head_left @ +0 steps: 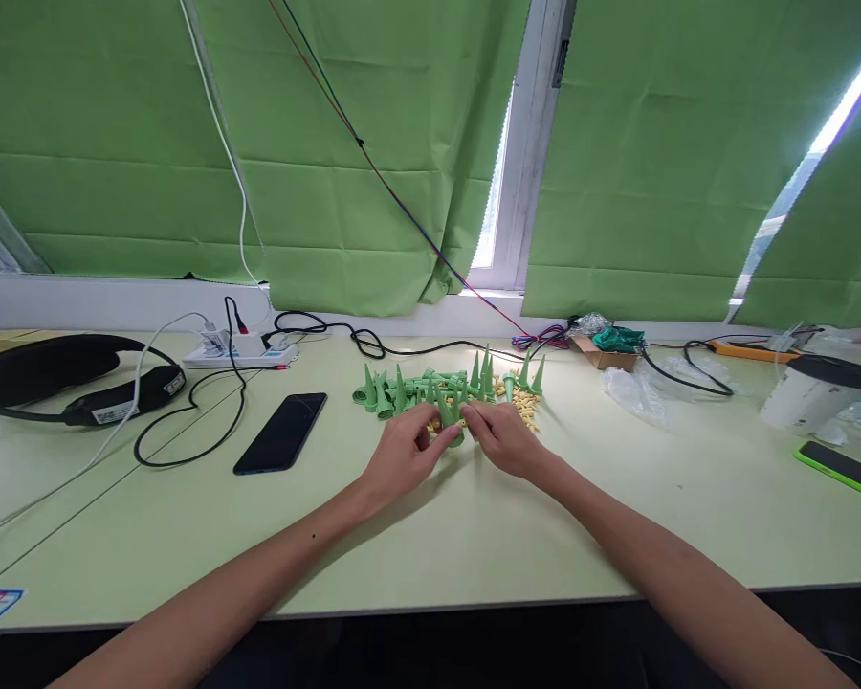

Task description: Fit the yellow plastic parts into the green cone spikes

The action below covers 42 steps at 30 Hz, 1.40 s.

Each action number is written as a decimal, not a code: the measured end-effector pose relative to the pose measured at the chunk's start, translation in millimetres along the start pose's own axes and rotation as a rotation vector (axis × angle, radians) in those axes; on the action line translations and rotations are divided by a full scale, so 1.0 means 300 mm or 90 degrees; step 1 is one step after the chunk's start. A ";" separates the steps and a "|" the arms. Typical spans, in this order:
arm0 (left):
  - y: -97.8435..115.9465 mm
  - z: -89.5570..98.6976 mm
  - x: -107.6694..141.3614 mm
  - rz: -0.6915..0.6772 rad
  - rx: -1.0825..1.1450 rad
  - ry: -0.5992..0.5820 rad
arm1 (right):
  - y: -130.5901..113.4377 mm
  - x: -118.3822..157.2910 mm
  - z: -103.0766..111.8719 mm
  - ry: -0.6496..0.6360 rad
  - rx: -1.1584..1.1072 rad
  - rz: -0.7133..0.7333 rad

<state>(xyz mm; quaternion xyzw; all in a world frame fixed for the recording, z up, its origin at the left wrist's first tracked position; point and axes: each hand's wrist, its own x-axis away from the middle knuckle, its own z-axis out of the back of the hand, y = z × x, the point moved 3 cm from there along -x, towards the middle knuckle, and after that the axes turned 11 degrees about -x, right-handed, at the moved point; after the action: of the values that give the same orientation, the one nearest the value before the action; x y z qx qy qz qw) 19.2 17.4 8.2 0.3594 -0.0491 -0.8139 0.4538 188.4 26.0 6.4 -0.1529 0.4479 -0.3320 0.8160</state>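
Between my two hands, at the front of the pile, is a green cone. My left hand grips this cone between thumb and fingers. Close beside it, my right hand has its fingers pinched together near the cone; what they hold is too small to make out. Behind my hands lies a heap of green cones, some upright and some on their sides. Small yellowish pieces are spread at the heap's right side, partly hidden by my right hand.
Left on the table are a black phone, headphones, cables and a power strip. At the right are a small cardboard box, plastic bags, a lidded cup and a green-edged device.
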 end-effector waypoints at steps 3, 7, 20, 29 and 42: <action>0.000 0.005 -0.002 0.032 0.025 0.003 | 0.000 -0.001 0.004 0.030 -0.012 0.003; 0.003 0.010 -0.003 0.055 0.064 0.015 | 0.000 -0.002 0.013 0.078 -0.018 0.008; -0.011 -0.023 -0.011 0.164 0.358 -0.169 | -0.018 -0.003 0.027 0.111 -0.047 0.014; -0.014 -0.032 -0.012 0.171 0.431 -0.215 | -0.017 -0.003 0.015 0.076 -0.038 0.040; 0.004 -0.008 -0.001 0.067 0.278 -0.101 | -0.001 -0.001 0.004 0.032 -0.029 0.011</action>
<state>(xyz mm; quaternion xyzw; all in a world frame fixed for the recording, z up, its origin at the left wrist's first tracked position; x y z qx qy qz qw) 21.8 17.6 7.1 0.3811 -0.2783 -0.7847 0.4018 189.1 26.0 7.2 -0.1595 0.4769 -0.3181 0.8037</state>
